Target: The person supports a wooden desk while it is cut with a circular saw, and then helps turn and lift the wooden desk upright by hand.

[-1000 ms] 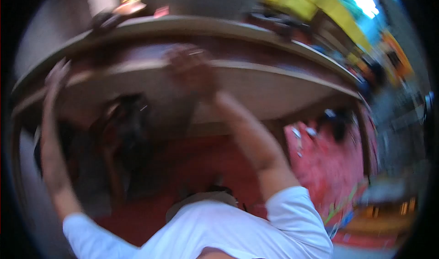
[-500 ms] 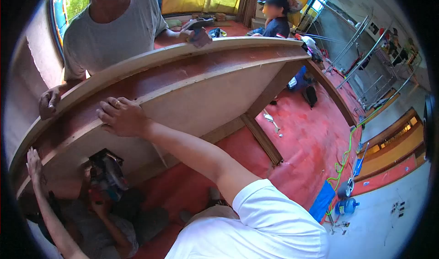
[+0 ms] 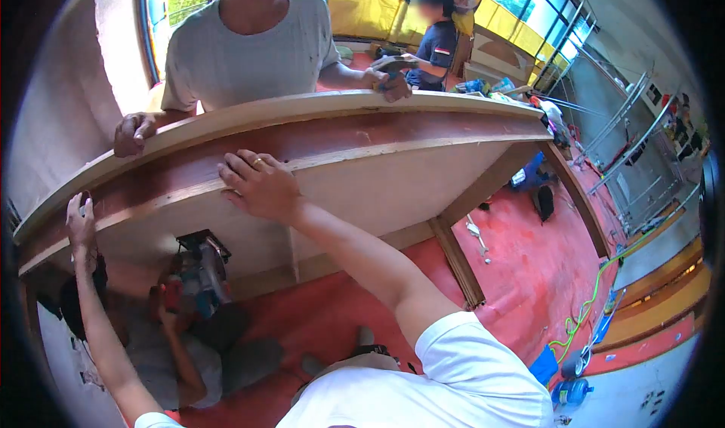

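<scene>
A large wooden panel with a curved, framed edge (image 3: 332, 139) stands tilted in front of me. My right hand (image 3: 264, 188) grips the lower rail of that frame, fingers bent over it; a ring shows on one finger. Far to the left, my left hand (image 3: 81, 220) holds the same frame with bent fingers. Below the panel, a crouching co-worker (image 3: 170, 352) presses a circular saw (image 3: 204, 273) against its pale underside (image 3: 377, 186). Across from me, a standing person in a grey shirt (image 3: 249, 50) has both hands on the upper edge, one holding a dark tool (image 3: 394, 64).
Red sheeting (image 3: 521, 254) covers the floor. Another person (image 3: 434, 43) is at the back near yellow sheeting. A green hose (image 3: 581, 315), a blue water bottle (image 3: 572, 392) and metal scaffold poles (image 3: 619, 111) are at the right. A wooden leg (image 3: 459, 265) stands under the panel.
My view has shifted, so the panel and people appear further right and lower. My left hand's fingers, flatter before, are now more bent on the frame. The right hand keeps its grip.
</scene>
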### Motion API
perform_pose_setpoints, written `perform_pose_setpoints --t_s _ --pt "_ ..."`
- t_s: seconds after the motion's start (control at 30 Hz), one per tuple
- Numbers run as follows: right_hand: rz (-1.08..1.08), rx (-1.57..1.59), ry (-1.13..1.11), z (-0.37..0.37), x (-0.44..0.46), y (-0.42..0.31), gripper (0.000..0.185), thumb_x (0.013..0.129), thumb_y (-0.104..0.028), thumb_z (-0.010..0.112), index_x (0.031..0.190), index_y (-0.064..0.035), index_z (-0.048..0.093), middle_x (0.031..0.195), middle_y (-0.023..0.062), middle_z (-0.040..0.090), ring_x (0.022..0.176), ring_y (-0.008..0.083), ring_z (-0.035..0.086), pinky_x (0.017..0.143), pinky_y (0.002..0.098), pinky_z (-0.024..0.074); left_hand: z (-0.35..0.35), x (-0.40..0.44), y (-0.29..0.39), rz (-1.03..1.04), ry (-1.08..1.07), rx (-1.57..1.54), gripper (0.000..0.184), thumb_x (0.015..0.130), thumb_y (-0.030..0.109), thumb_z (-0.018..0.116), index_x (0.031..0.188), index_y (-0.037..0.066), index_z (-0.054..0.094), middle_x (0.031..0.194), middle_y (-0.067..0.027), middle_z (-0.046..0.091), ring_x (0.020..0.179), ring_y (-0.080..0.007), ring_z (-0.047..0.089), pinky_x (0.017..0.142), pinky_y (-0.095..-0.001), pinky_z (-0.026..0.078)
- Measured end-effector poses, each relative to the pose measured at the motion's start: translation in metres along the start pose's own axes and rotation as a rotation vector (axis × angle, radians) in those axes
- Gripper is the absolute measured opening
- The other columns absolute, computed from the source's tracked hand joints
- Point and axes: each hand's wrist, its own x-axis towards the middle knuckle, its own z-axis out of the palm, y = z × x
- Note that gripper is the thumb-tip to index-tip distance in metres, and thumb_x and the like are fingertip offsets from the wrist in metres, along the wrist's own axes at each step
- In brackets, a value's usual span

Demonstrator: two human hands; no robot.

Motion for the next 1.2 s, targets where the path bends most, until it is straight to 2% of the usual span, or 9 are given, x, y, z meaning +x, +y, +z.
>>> perform_pose_setpoints --t_s 0.03,0.17,0.33,0.37,0.47,0.53,0.6,0.7,1.2 --pt "0.0 0.003 -0.003 -0.002 0.001 0.0 0.04 0.081 -0.038 0.06 0.111 -0.0115 0.058 0.118 0.0078 0.056 0.109 0.0249 0.054 0.087 0.0395 0.0459 0.007 0.0 -0.011 0.018 0.037 0.026 0.044 0.09 0.029 0.05 0.12 -0.002 0.053 0.126 -0.0206 0.052 0.12 -0.0327 0.048 0.102 -0.0372 0.035" --pt "0.005 -0.015 -0.02 -0.005 0.002 -0.002 0.041 0.082 -0.038 0.059 0.114 -0.0121 0.057 0.12 0.0072 0.056 0.11 0.024 0.054 0.089 0.0393 0.0452 -0.018 -0.011 0.033 -0.022 0.017 0.115 0.045 0.09 0.029 0.05 0.121 -0.002 0.052 0.126 -0.0211 0.051 0.119 -0.0337 0.048 0.101 -0.0378 0.036" --pt "-0.006 -0.033 -0.057 -0.003 0.003 -0.001 0.042 0.083 -0.038 0.059 0.117 -0.014 0.057 0.122 0.0057 0.056 0.111 0.0227 0.053 0.091 0.0384 0.0439 -0.029 -0.019 0.054 -0.065 0.149 -0.147 0.043 0.086 0.027 0.053 0.119 -0.001 0.054 0.122 -0.0219 0.053 0.113 -0.0335 0.052 0.097 -0.0378 0.04" --pt "-0.004 -0.051 -0.063 -0.003 0.003 -0.002 0.042 0.082 -0.038 0.059 0.117 -0.0144 0.057 0.122 0.0052 0.056 0.111 0.0223 0.053 0.091 0.0383 0.0438 -0.017 -0.013 0.033 -0.051 0.14 -0.101 0.042 0.086 0.027 0.054 0.117 -0.001 0.055 0.121 -0.0219 0.053 0.112 -0.033 0.052 0.097 -0.0376 0.04" --pt "-0.001 -0.053 -0.075 -0.002 0.005 -0.004 0.042 0.082 -0.038 0.06 0.117 -0.0157 0.057 0.122 0.0039 0.056 0.112 0.0212 0.053 0.091 0.0384 0.0435 -0.025 -0.017 0.053 -0.167 0.071 0.128 0.047 0.085 0.034 0.054 0.118 0.001 0.055 0.125 -0.0194 0.052 0.117 -0.0323 0.049 0.099 -0.0431 0.038" --pt "-0.002 -0.064 -0.084 -0.005 0.006 -0.002 0.042 0.081 -0.038 0.06 0.118 -0.0162 0.057 0.122 0.0032 0.056 0.112 0.0205 0.053 0.091 0.0383 0.0435 -0.013 -0.014 0.041 -0.131 0.126 0.204 0.051 0.085 0.038 0.053 0.12 0.001 0.054 0.128 -0.0186 0.05 0.12 -0.0321 0.047 0.1 -0.045 0.037" --pt "-0.013 -0.082 -0.09 -0.007 0.007 -0.004 0.042 0.081 -0.038 0.061 0.118 -0.0165 0.057 0.122 0.0025 0.056 0.112 0.0199 0.053 0.09 0.038 0.0436 -0.018 -0.015 0.049 -0.07 0.211 0.084 0.053 0.085 0.037 0.054 0.123 0.0 0.052 0.128 -0.021 0.05 0.121 -0.033 0.046 0.1 -0.0405 0.037" --pt "-0.026 -0.118 -0.084 -0.003 0.006 -0.004 0.041 0.081 -0.036 0.06 0.118 -0.0168 0.057 0.122 0.002 0.056 0.112 0.0196 0.053 0.09 0.0375 0.0439 -0.016 -0.012 0.045 -0.054 0.364 -0.153 0.049 0.085 0.034 0.055 0.119 -0.002 0.055 0.12 -0.0221 0.055 0.112 -0.0338 0.052 0.098 -0.0398 0.039" --pt "-0.026 -0.111 -0.102 -0.002 0.011 -0.008 0.038 0.084 -0.036 0.059 0.116 -0.0157 0.058 0.12 0.004 0.058 0.11 0.0226 0.054 0.089 0.0379 0.0446 -0.021 -0.016 0.05 -0.082 0.442 -0.14 0.023 0.079 0.013 0.058 0.097 -0.001 0.065 0.103 -0.0189 0.063 0.1 -0.0314 0.059 0.092 -0.0389 0.045"
